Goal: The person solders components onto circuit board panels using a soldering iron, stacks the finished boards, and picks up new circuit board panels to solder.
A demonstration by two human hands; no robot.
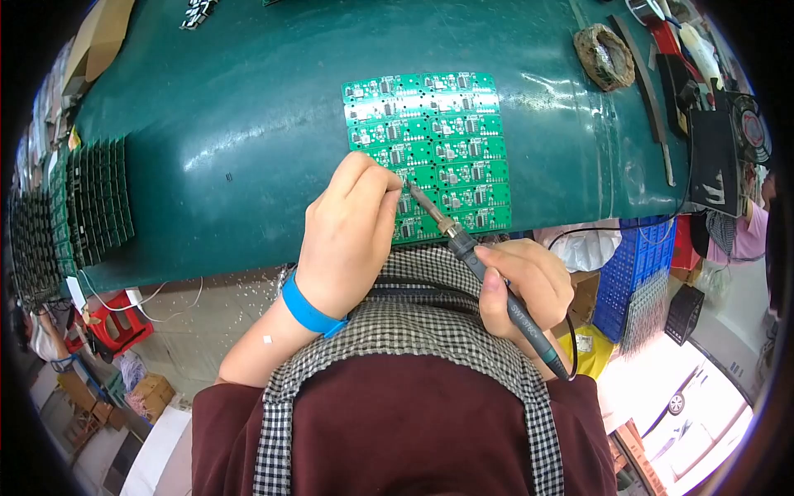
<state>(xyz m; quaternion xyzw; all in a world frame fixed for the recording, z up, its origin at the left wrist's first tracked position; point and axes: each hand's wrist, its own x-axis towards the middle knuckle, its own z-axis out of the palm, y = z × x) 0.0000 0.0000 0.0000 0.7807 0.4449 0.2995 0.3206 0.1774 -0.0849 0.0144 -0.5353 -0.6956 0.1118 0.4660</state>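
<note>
A panel of green circuit boards (471,153), laid out in two columns, lies flat near the front edge of the green tabletop (248,74). My right hand (529,285) grips a dark-handled soldering iron (467,252), its metal tip pointing up and left at the panel's lower left part. Close beside that tip, my left hand (347,219) is closed in a pinch over the left column. Whatever sits between its fingertips is too small or hidden to name. A blue wrist strap (306,310) circles my left wrist.
Several dark green board panels (99,194) stand on edge at the left. A rough brown bowl (604,58) and a long dark bar (637,83) are at the far right, near a small fan (751,132). A tiny dark part (230,177) lies left of my hands. Below right is a blue crate (628,269).
</note>
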